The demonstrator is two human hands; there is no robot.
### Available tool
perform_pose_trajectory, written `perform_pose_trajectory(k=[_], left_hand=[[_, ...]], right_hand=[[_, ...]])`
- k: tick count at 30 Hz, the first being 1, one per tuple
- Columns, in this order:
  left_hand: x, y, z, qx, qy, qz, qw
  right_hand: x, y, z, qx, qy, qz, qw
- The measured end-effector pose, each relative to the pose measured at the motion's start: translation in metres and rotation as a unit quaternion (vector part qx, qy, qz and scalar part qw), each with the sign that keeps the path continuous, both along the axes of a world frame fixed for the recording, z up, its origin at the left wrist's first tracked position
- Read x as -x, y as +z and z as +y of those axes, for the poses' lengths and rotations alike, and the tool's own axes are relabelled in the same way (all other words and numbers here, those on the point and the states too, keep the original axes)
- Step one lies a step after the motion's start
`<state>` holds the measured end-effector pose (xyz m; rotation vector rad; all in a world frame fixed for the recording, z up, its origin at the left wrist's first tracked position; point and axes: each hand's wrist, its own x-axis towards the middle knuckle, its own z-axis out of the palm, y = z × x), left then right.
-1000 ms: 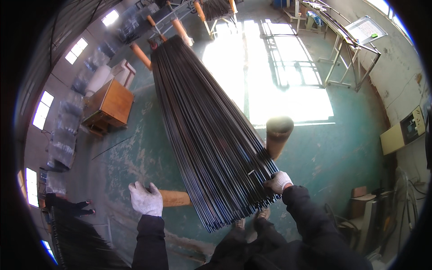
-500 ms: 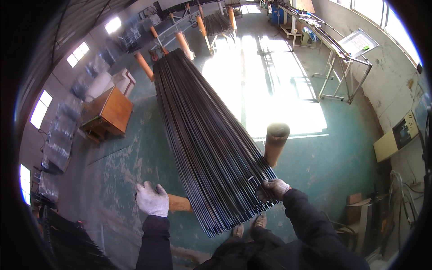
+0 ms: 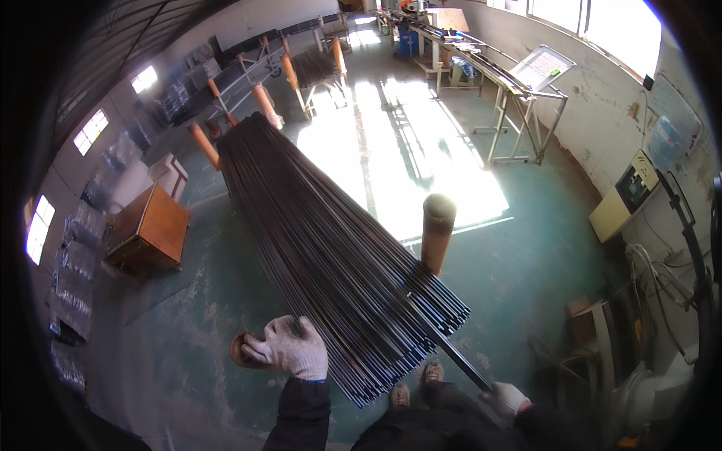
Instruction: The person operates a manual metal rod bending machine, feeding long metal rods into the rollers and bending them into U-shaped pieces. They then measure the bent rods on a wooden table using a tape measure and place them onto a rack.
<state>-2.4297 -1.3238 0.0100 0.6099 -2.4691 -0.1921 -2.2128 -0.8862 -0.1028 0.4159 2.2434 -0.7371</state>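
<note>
A long bundle of thin dark metal rods (image 3: 331, 248) stretches away from me, its near ends fanned out above my feet. At the lower right my gloved right hand (image 3: 505, 400) is closed round the end of a dark rod length (image 3: 462, 362), which sticks out past the bundle toward me. Whether that is one rod or several together, I cannot tell. My gloved left hand (image 3: 298, 349) is over the bundle's left edge, fingers loosely curled and apart. It partly hides an orange-brown post (image 3: 242, 350); whether it touches the post is unclear.
Another upright post (image 3: 438, 233) stands against the bundle's right side. More orange posts (image 3: 204, 146) flank its far end. A wooden cabinet (image 3: 154, 229) is on the left, a long metal-framed bench (image 3: 489, 64) at the back right. Cables and a yellowish box (image 3: 620, 199) line the right wall.
My right hand has drawn a rod length out of the bundle toward me, down and right. My left hand has moved right, to the bundle's left edge. The view has shifted to the right.
</note>
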Motion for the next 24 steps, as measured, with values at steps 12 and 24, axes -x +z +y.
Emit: perform_pose_trajectory(k=[12, 24], left_hand=[[-0.051, -0.155, 0.138, -0.918, -0.097, -0.206, 0.324], [-0.19, -0.091, 0.245, -0.828, -0.257, -0.412, 0.28]], right_hand=[[-0.455, 0.096, 0.027, -0.298, -0.078, 0.045, 0.95], [-0.512, 0.091, 0.063, -0.448, -0.205, 0.286, 0.821]])
